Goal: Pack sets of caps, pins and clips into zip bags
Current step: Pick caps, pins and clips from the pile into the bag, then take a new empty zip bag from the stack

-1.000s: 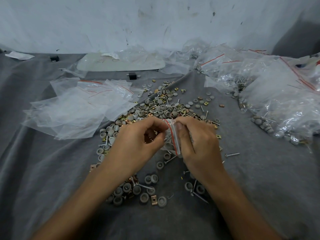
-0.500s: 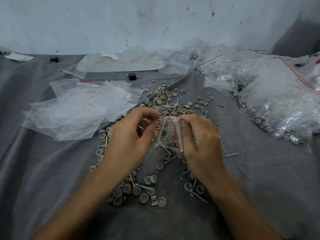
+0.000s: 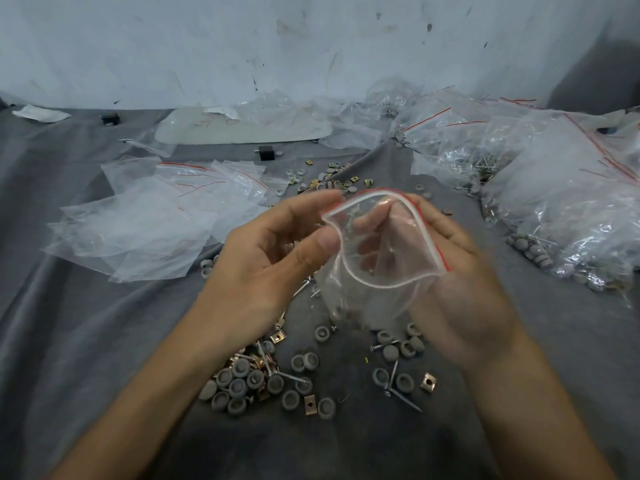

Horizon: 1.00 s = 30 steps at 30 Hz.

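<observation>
A small clear zip bag with a red strip at its mouth hangs open between my hands, above the grey cloth. My left hand pinches the bag's near-left rim with thumb and fingers. My right hand grips the right side, its fingers showing through the plastic. The bag's lower part is blurred; a few small parts seem to lie in it. Loose grey caps, screws-like pins and brass clips lie scattered on the cloth below and beyond my hands.
A heap of empty zip bags lies at the left. Filled bags pile up at the right. A white tray and two small black blocks sit near the back wall. The grey cloth covers the table.
Both hands have risen from the pile with the bag. Its mouth, pinched narrow a second ago, is now pulled wide open toward me.
</observation>
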Available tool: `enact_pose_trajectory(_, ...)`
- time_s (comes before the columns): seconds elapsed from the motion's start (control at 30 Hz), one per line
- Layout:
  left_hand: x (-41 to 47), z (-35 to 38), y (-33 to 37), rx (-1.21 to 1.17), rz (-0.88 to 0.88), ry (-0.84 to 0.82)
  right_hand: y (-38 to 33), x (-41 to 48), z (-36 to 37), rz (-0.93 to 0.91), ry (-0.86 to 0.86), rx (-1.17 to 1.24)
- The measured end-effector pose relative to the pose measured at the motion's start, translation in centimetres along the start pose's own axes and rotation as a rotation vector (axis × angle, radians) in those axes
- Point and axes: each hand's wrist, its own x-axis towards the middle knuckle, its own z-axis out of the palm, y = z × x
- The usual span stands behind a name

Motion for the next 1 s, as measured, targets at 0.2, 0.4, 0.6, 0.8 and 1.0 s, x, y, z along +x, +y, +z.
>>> enact_pose_trajectory(0.2, -0.5, -0.1, 1.6, -0.046, 0.051, 0.060, 0.6, 0.2, -0.8, 0.237, -0.139, 0.214)
enact_pose_trajectory(0.4, -1.9, -0.7, 2.4, 0.120, 0.110, 0.188, 0.5, 0.4, -1.4, 0.247, -0.112, 0.062)
enact_pose_trajectory(0.6, -2.2, -1.1, 2.8, 0.211, 0.126, 0.235, -2.0, -0.3, -0.5, -0.089, -0.060, -0.367)
enact_pose_trajectory(0.8, -3.4, -0.7, 3.2, 0.295, 0.203, 0.268, -3.7, -2.1, 2.0, -0.314, -0.198, -1.196)
enact_pose_trajectory(1.0, -4.5, -0.7, 3.9, 0.266, 0.190, 0.269, -3.9, -2.8, 3.8, -0.494, -0.169, -1.320)
